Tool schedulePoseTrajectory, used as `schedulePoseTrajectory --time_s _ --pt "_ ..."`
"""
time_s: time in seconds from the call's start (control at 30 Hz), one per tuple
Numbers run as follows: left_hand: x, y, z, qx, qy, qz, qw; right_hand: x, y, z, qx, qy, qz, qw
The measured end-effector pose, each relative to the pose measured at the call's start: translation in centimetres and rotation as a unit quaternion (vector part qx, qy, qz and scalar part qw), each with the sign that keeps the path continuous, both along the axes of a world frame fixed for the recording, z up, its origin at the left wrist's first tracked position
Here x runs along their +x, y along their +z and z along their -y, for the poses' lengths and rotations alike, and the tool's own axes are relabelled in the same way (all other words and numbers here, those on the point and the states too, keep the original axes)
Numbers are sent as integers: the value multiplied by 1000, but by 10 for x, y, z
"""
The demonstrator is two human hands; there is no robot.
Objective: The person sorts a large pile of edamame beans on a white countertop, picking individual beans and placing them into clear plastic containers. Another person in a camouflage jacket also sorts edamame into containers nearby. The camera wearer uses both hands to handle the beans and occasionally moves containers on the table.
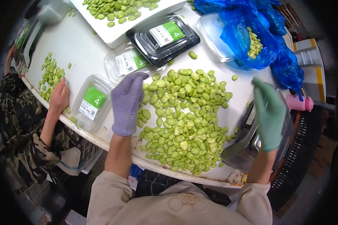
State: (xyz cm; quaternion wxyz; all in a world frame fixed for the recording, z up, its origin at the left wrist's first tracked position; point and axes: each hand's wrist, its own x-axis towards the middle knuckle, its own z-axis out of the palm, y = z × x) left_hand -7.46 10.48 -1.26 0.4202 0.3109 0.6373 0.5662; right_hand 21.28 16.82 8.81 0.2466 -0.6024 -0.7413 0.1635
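Observation:
A large heap of shelled green broad beans (184, 131) covers the middle of the white table, thinner at its upper left and thickest near the front. At the heap's left edge is my left hand (125, 105) in a purple-grey glove, its fingers stretched out and close together, thumb side toward the beans. My right hand (268, 114), in a green glove, hovers right of the heap with fingers extended and nothing visible in it. Beneath that hand stands a dark, glossy device (238, 150) resembling a weighing scale, partly hidden by the glove and forearm.
Labelled clear tubs (92, 103) and a black lidded tray (163, 39) lie beyond the heap. A white box (112, 35) holds more beans. Blue plastic bags (251, 33) lean over a clear container (214, 41). At left, another person's hand (59, 96) touches a small bean pile (50, 77).

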Motion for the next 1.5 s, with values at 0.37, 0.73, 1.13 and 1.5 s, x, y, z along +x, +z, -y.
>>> schedulePoseTrajectory --time_s 0.37,0.73,1.13,1.5 --pt "14 -19 3 -16 -125 -275 953 -8 -103 52 -27 -14 110 993" --pt "17 -12 13 -120 -232 -452 853 -11 -122 56 -9 -52 102 993" --pt "39 -27 22 -48 -314 -387 866 -47 -115 57 -211 -138 -174 952" --pt "43 -29 22 -60 -321 -363 873 -57 -107 60 -267 -51 -132 953"
